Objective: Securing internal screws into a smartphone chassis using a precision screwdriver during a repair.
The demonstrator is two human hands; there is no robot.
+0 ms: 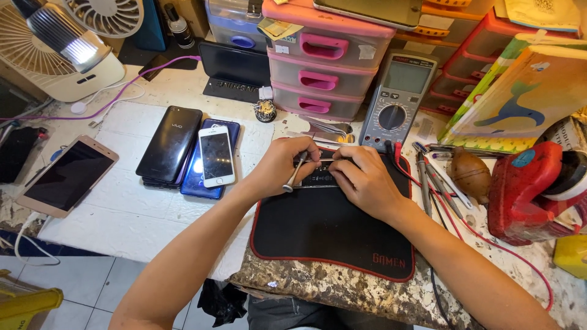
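Clearly the left hand (pixel 278 164) is pinching a slim metal screwdriver (pixel 295 173), fingers closed round its shaft, while the right hand (pixel 362 177) is pressing down a small dark device (pixel 318 178) on the far edge of the black mat (pixel 324 232) — thin, rigid, probably fragile — best gripped by its edges.

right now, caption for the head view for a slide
Left hand holds a screwdriver; right hand steadies a phone on a black mat.
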